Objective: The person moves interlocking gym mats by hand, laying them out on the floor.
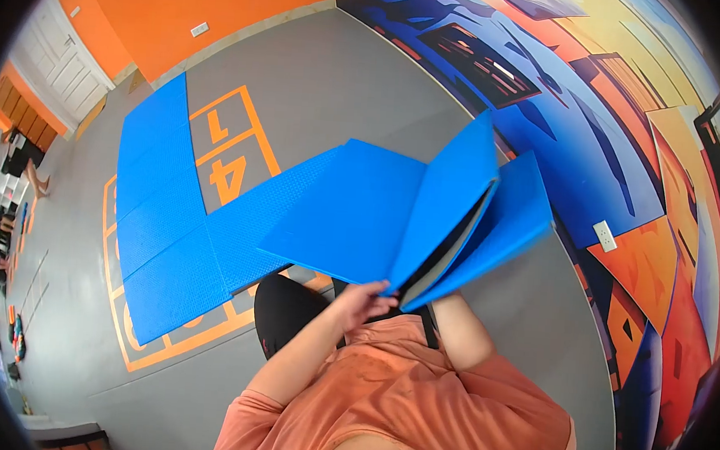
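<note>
I hold a blue folding mat (377, 218) in front of my chest, its panels partly fanned open with dark foam showing in the fold. My left hand (362, 301) grips the mat's lower edge near the fold. My right forearm (456, 334) reaches up under the folded panels, and the hand itself is hidden behind them. One end of the held mat stretches toward more blue mat panels (163, 213) lying flat on the floor. Whether they are joined I cannot tell.
The grey floor (344, 75) carries orange hopscotch squares with numbers (232, 159), partly covered by the flat panels. A mural wall with a socket (604, 235) runs along the right. An orange wall with a white door (57, 58) lies far left, with shelves and a person's leg (33, 179).
</note>
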`<state>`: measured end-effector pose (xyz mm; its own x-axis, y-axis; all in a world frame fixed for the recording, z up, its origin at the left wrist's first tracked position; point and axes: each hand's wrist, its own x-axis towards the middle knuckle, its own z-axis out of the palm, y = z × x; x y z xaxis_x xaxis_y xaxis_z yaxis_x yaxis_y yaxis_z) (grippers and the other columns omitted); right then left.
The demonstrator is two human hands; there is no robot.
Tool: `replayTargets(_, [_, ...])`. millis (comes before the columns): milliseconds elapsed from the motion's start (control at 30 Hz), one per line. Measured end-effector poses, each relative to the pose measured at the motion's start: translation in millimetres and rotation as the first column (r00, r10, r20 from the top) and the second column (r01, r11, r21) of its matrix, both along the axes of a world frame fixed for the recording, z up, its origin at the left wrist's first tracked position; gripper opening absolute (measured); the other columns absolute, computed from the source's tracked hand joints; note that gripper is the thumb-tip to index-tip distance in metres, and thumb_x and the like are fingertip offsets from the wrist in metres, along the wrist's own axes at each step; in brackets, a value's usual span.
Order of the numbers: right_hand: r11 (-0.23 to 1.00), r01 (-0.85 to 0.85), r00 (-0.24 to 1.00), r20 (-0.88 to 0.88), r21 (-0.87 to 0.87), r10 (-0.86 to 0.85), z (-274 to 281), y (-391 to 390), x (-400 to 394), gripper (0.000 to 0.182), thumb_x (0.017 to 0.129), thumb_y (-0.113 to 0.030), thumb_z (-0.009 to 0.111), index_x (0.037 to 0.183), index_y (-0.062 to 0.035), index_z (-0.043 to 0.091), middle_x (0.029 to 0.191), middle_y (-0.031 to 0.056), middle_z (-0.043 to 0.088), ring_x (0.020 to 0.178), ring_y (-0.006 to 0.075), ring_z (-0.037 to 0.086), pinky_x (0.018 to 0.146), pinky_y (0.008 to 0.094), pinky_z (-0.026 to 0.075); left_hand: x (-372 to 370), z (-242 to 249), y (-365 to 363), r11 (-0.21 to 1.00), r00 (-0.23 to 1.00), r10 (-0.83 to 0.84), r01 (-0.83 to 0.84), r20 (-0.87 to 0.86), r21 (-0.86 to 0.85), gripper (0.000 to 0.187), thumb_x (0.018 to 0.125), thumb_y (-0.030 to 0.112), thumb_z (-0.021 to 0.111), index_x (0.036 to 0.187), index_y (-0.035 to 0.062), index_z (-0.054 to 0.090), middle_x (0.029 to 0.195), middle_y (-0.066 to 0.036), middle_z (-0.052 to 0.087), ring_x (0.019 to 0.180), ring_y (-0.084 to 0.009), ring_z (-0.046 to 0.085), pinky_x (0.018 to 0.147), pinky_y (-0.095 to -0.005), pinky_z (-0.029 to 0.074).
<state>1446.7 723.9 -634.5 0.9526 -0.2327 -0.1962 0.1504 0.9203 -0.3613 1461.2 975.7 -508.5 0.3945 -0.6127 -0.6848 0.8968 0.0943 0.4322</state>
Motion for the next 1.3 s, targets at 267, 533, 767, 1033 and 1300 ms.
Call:
replayTargets(267, [1.000,-0.009,0.999,-0.051,0.017,0.010,15.8,16.7,8.7,0.060,0.103,-0.060,0.047,0.129,-0.0078,0.062,0.120,0.0133,0.069,0.111,0.0303,0.066,0.095,0.0479,0.055,-21.8,-30.9,-6.7,0.905,0.865,-0.413,0.352,0.286,0.240,0.026,0.099,0.027,0.069,0.113,0.0059,0.063,0.079,-0.005,0.067,0.069,-0.0130,0.064,0.051,-0.0252,0.046])
replayTargets(533, [0.976,-0.211,0.888,-0.429,-0.056,0.168,33.9,9.2,30.1,0.067,0.095,-0.049,0.070,0.140,-0.0028,0.053,0.133,0.0169,0.063,0.117,0.0305,0.064,0.101,0.0486,0.052,-31.3,-19.4,23.0,0.952,0.987,-0.085,0.121,0.137,-0.282,0.058,0.089,0.016,0.079,0.139,0.0073,0.049,0.133,-0.009,0.059,0.126,-0.0238,0.058,0.111,-0.0448,0.046])
replayTargets(767, [0.851,-0.412,0.776,-0.615,-0.325,0.141,-0.7,-3.4,43.3,0.061,0.083,-0.013,0.078,0.136,0.0033,0.051,0.132,0.0195,0.061,0.114,0.0347,0.064,0.101,0.0525,0.051,-22.2,-40.0,67.4,0.823,0.907,0.380,-0.422,-0.184,-0.379,0.069,0.101,0.050,0.059,0.153,0.0129,0.034,0.150,-0.009,0.050,0.134,-0.0270,0.052,0.115,-0.0503,0.040])
replayTargets(1033, [0.954,-0.202,0.899,-0.428,-0.221,0.092,53.1,7.1,29.8,0.058,0.088,-0.014,0.072,0.141,-0.0112,0.051,0.137,0.0145,0.059,0.127,0.0357,0.056,0.107,0.0546,0.046,9.9,-28.8,70.4,0.925,0.890,0.371,-0.380,0.264,-0.019,0.059,0.105,0.044,0.053,0.153,0.0175,0.032,0.145,-0.007,0.054,0.125,-0.0246,0.056,0.103,-0.0449,0.047])
replayTargets(1300, [0.991,0.081,0.938,-0.327,-0.108,-0.112,62.6,-78.5,121.0,0.046,0.102,-0.029,0.064,0.142,-0.0117,0.051,0.142,0.0123,0.056,0.129,0.0344,0.054,0.106,0.0554,0.047,-2.5,-26.8,111.9,0.914,0.774,0.255,-0.388,0.579,0.116,0.057,0.104,0.033,0.059,0.148,0.0055,0.036,0.139,-0.012,0.056,0.117,-0.0241,0.062,0.103,-0.0376,0.046])
